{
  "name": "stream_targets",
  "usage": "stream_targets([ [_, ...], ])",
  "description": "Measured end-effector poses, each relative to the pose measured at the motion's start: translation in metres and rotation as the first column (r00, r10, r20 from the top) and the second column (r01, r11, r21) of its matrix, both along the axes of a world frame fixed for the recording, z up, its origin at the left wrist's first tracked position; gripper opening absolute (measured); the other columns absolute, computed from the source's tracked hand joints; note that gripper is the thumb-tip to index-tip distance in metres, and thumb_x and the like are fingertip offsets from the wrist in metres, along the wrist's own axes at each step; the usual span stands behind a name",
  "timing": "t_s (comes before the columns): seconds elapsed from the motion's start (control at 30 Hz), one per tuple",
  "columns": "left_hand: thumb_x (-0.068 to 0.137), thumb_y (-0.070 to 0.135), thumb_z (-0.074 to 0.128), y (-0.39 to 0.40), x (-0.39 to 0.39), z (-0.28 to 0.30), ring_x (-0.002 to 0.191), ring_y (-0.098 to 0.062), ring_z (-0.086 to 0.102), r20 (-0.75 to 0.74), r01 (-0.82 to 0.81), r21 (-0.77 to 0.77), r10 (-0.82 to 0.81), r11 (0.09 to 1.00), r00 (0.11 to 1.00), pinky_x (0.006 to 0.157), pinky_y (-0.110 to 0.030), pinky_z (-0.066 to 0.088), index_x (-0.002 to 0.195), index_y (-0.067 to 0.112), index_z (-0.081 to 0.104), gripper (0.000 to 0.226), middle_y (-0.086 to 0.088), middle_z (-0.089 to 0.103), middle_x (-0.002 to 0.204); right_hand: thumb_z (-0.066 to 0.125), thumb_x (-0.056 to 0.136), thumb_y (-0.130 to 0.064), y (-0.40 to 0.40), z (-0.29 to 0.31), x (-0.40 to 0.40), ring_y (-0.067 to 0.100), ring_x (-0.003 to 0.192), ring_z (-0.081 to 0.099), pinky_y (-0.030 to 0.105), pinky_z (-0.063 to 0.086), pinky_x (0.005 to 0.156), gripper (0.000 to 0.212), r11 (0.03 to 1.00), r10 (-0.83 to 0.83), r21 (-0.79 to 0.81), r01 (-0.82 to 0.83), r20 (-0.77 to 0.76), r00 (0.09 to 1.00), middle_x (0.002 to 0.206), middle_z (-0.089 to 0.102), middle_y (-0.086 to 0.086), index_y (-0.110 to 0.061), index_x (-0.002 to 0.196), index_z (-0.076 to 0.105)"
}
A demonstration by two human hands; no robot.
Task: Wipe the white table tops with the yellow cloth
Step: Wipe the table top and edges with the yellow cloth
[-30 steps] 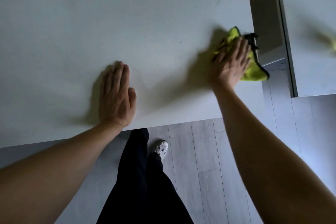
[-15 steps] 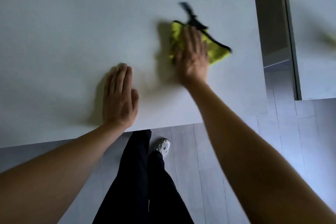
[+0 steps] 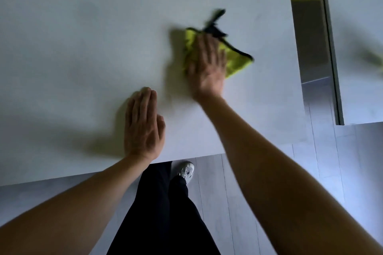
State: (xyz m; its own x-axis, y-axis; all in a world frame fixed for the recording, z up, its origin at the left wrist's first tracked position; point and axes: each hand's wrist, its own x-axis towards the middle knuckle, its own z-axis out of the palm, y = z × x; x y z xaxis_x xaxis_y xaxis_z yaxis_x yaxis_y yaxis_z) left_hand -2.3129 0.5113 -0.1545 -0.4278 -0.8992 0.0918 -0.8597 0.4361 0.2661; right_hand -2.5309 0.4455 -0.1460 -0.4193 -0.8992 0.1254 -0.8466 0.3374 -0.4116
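A yellow cloth (image 3: pixel 235 62) with a black trim lies crumpled on the white table top (image 3: pixel 83 47), right of its middle. My right hand (image 3: pixel 208 66) presses flat on the cloth with straight fingers; the hand and cloth are blurred by motion. My left hand (image 3: pixel 144 124) rests flat on the table near its front edge, fingers straight and together, holding nothing. A second white table top (image 3: pixel 360 37) stands to the right across a gap.
A narrow gap (image 3: pixel 310 47) with grey floor separates the two tables. Grey plank floor (image 3: pixel 248 203) runs below the front edge, where my dark trousers and a white shoe (image 3: pixel 186 171) show. A yellow blur (image 3: pixel 376 59) lies on the right table.
My right hand swept the cloth from the table's right edge leftward toward the middle, where it now stays at about the same spot. The left hand has stayed planted on the table.
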Motion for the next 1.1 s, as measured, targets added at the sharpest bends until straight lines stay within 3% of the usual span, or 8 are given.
stream_targets([
  [0.1,0.099,0.017,0.044,-0.001,-0.002,0.004,0.151,-0.039,0.037,-0.032,-0.018,-0.01,0.018,1.0,0.999,0.129,-0.048,0.022,0.158,-0.001,0.037,0.062,-0.02,0.04,0.163,0.04,0.102,-0.042,-0.018,0.006,0.046,0.023,0.152,0.024,0.047,0.018,0.123,0.057,0.972,0.232,-0.021,-0.232,-0.007,0.973,0.161,0.034,0.006,-0.018,0.153,0.04],
  [0.23,0.092,0.015,0.052,-0.021,-0.003,0.01,0.142,-0.041,0.042,-0.047,0.024,-0.024,-0.025,0.999,0.999,0.123,-0.049,0.029,0.15,-0.002,0.047,0.06,-0.022,0.047,0.155,0.041,0.103,-0.044,-0.017,0.001,0.02,0.021,0.152,0.024,0.045,0.019,0.123,0.056,0.948,0.316,-0.005,-0.317,-0.043,0.948,0.162,0.033,0.004,-0.02,0.154,0.039],
  [0.4,0.095,0.022,0.046,-0.084,-0.013,0.01,0.155,-0.04,0.03,-0.023,0.126,0.004,-0.126,0.992,0.992,0.127,-0.052,0.021,0.159,0.005,0.038,0.067,-0.018,0.03,0.169,0.035,0.1,-0.041,-0.022,-0.005,-0.074,0.025,0.15,0.029,0.043,0.017,0.123,0.059,0.997,-0.076,0.017,0.076,-0.012,0.997,0.16,0.036,0.009,-0.015,0.153,0.04],
  [0.67,0.099,0.032,0.042,-0.197,-0.033,0.011,0.155,-0.041,0.026,0.056,0.081,0.009,-0.081,0.997,0.995,0.128,-0.051,0.012,0.162,0.021,0.034,0.064,-0.014,0.025,0.171,0.029,0.101,-0.042,-0.027,0.005,-0.156,0.021,0.155,0.012,0.041,0.005,0.125,0.062,0.86,-0.502,0.099,0.501,-0.007,0.865,0.167,0.019,0.004,-0.019,0.159,0.024],
  [0.77,0.101,0.031,0.04,-0.201,-0.038,0.011,0.157,-0.041,0.022,0.057,0.072,-0.009,-0.071,0.997,0.996,0.129,-0.052,0.009,0.163,0.022,0.032,0.064,-0.013,0.023,0.172,0.026,0.097,-0.039,-0.05,0.002,-0.117,0.026,0.152,0.022,0.046,0.015,0.123,0.065,0.926,-0.369,0.071,0.371,-0.044,0.928,0.163,0.028,0.01,-0.013,0.156,0.031],
  [0.87,0.1,0.029,0.042,-0.201,-0.039,0.01,0.157,-0.041,0.023,0.031,0.076,-0.012,-0.075,0.997,0.997,0.13,-0.053,0.011,0.162,0.021,0.035,0.063,-0.013,0.026,0.171,0.039,0.096,-0.033,-0.084,0.001,-0.043,0.032,0.148,0.032,0.052,0.023,0.12,0.061,0.999,-0.042,-0.012,0.042,0.006,0.999,0.156,0.04,0.016,-0.007,0.15,0.043],
  [0.97,0.099,0.029,0.044,-0.205,-0.036,0.008,0.155,-0.041,0.029,0.019,0.086,-0.048,-0.085,0.995,0.996,0.129,-0.055,0.016,0.159,0.014,0.041,0.063,-0.016,0.032,0.168,0.045,0.099,-0.039,-0.104,0.007,0.021,0.025,0.151,0.028,0.048,0.02,0.122,0.059,0.983,0.184,-0.016,-0.185,-0.012,0.983,0.16,0.036,0.009,-0.014,0.152,0.042],
  [1.1,0.101,0.029,0.044,-0.204,-0.036,0.007,0.154,-0.041,0.03,0.009,0.093,-0.056,-0.093,0.994,0.996,0.128,-0.055,0.018,0.158,0.012,0.042,0.06,-0.015,0.034,0.168,0.043,0.102,-0.042,-0.104,0.005,0.001,0.022,0.153,0.022,0.046,0.018,0.124,0.058,0.957,0.29,0.011,-0.29,-0.019,0.957,0.162,0.031,0.005,-0.018,0.155,0.036],
])
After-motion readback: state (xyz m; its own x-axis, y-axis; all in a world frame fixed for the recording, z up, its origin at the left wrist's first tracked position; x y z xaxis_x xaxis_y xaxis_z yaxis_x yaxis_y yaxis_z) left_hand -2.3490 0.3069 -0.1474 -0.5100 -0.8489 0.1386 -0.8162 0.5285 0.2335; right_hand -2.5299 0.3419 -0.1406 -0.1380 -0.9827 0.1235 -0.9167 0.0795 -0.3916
